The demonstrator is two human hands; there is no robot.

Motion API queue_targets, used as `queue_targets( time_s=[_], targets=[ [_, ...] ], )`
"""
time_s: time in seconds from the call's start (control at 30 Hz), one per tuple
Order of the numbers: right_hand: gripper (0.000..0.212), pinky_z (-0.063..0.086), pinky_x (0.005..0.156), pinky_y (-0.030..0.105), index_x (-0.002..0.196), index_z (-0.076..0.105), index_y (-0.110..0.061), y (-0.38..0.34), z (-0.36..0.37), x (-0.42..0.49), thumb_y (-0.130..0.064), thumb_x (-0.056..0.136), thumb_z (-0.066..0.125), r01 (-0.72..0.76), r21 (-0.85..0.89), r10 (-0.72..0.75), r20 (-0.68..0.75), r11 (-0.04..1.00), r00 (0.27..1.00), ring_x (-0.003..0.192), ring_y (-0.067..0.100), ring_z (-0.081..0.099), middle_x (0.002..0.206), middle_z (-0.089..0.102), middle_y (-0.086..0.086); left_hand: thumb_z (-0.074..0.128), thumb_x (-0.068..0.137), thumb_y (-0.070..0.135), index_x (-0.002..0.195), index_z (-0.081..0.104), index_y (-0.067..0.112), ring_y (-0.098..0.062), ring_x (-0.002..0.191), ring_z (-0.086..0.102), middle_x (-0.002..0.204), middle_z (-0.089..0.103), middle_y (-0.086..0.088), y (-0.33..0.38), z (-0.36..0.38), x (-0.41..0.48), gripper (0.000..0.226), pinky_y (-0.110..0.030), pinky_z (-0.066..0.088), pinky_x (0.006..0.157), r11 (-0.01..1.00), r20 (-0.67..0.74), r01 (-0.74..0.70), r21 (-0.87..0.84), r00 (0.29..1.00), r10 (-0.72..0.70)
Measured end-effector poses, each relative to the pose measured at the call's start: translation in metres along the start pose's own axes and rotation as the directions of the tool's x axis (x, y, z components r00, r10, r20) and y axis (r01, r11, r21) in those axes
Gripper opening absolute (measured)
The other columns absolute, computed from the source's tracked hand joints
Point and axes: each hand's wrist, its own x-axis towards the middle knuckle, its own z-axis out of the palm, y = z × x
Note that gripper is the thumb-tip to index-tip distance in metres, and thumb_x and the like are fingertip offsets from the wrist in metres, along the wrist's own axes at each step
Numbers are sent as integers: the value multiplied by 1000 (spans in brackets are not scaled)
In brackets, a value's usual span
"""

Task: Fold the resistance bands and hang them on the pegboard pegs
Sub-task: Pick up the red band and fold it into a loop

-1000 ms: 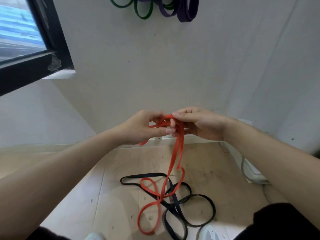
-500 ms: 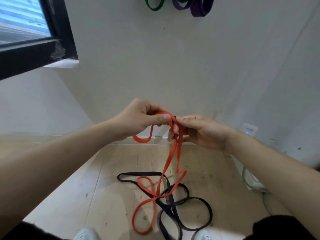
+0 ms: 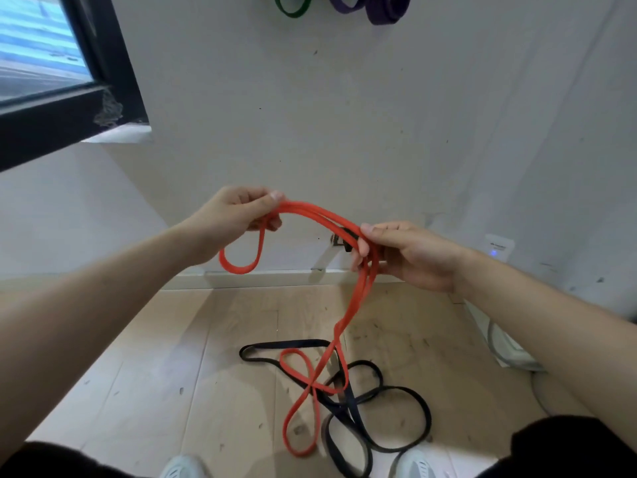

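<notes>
A long red resistance band (image 3: 320, 215) arches between my two hands at chest height. My left hand (image 3: 238, 215) pinches its doubled strands, and a short loop droops below the fist. My right hand (image 3: 403, 253) grips the strands further along; from there the band hangs down and its tail lies looped on the floor. Black resistance bands (image 3: 389, 408) lie tangled on the floor under that tail. At the top edge a green band (image 3: 293, 6) and purple bands (image 3: 382, 10) hang on the wall; the pegs are out of view.
A black-framed window (image 3: 86, 81) fills the upper left. A white wall outlet (image 3: 496, 248) with a blue light and a white power strip (image 3: 510, 350) with cable sit at the right. My shoes (image 3: 182, 469) show at the bottom edge on the wooden floor.
My hands have moved apart, the left one up and left, stretching a length of red band into an arch between them. More of the band has lifted off the floor.
</notes>
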Motion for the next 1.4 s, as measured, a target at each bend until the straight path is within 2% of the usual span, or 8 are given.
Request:
queue_targets(
  time_s=[0.13, 0.23, 0.33, 0.67, 0.97, 1.13, 1.23, 1.4],
  targets=[
    [44, 48, 88, 41, 68, 66, -17, -6, 2, -2, -30, 104, 45, 47, 44, -45, -55, 998, 997, 83, 25, 62, 82, 64, 9, 74, 77, 65, 107, 74, 17, -16, 90, 73, 90, 75, -3, -4, 5, -6, 57, -32, 55, 94, 996, 211, 7, 91, 977, -26],
    [45, 48, 88, 40, 66, 68, -19, -9, 8, -1, -31, 104, 45, 63, 31, -61, -52, 998, 997, 84, 26, 62, 81, 64, 7, 74, 78, 50, 111, 74, 18, -19, 96, 74, 103, 76, -7, 5, 23, -10, 46, -36, 57, 96, 991, 277, -20, 133, 961, -18],
    [44, 48, 89, 39, 69, 69, -19, -9, 14, 1, -30, 104, 45, 62, 2, -61, -51, 998, 997, 84, 23, 62, 80, 66, 4, 76, 82, 39, 108, 74, 16, -20, 94, 74, 95, 77, -7, 13, 40, -12, 36, -33, 57, 95, 995, 259, -59, 75, 965, 38],
    [40, 50, 97, 42, 80, 67, -13, -16, 17, -2, -31, 106, 42, 74, -83, -76, -26, 994, 997, 100, 27, 68, 98, 69, 12, 69, 93, 17, 104, 76, 9, -8, 79, 68, 85, 74, -1, 31, 45, -9, 15, -21, 55, 77, 965, 10, -263, 15, 965, 263],
    [36, 47, 103, 48, 81, 66, -12, -16, 11, -3, -29, 105, 44, 58, -91, -61, -30, 994, 998, 100, 28, 68, 99, 69, 13, 66, 96, 18, 104, 75, 15, -9, 78, 68, 80, 73, 3, 32, 20, 0, 12, -20, 55, 79, 946, -283, -270, -180, 935, 213],
    [36, 46, 103, 52, 77, 61, -12, -31, 10, -6, -24, 106, 43, 171, 48, -164, -137, 984, 977, 89, 23, 65, 88, 66, 10, 65, 97, 25, 99, 73, 13, -8, 70, 66, 73, 69, 2, 23, 16, -1, 14, -19, 54, 73, 969, -171, -155, -190, 978, 123],
    [38, 47, 98, 47, 75, 64, -14, -41, 9, -10, -27, 105, 45, 236, 102, -216, -182, 966, 959, 86, 21, 64, 85, 65, 7, 69, 82, 41, 103, 73, 14, -8, 71, 66, 71, 68, 6, 21, 22, -6, 35, -19, 53, 73, 983, -50, -110, -145, 993, 104],
    [41, 50, 98, 46, 72, 67, -17, -42, 13, -9, -30, 105, 45, 241, 28, -233, -164, 970, 959, 87, 22, 65, 85, 66, 8, 72, 78, 40, 105, 73, 16, -10, 75, 68, 71, 70, 7, 36, 44, -12, 37, -20, 55, 75, 981, 87, -151, -119, 983, 161]
  ],
)
